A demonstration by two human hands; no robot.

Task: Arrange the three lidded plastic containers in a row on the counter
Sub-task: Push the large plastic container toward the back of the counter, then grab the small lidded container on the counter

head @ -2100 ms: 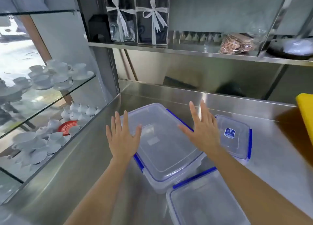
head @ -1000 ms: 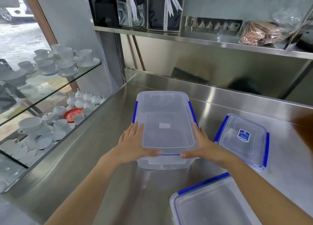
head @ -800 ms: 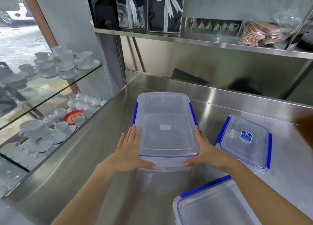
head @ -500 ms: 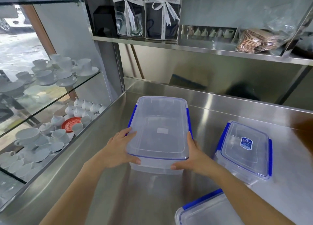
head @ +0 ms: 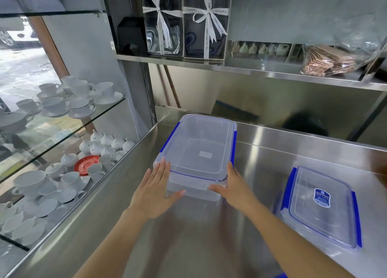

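My left hand (head: 154, 196) and right hand (head: 232, 191) lie flat, fingers straight, against the large container's (head: 199, 152) near corners — pressing, not gripping. It sits on the steel desk (head: 199, 246); a smaller container (head: 320, 208) stands apart on the right

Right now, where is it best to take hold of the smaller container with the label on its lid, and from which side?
Probably take the smaller container by its two long sides, under the lid's rim beside the blue clips, coming from the near end with one hand on each side. It lies flat on the counter, long axis running away from the person, and its lid looks too broad for one hand.
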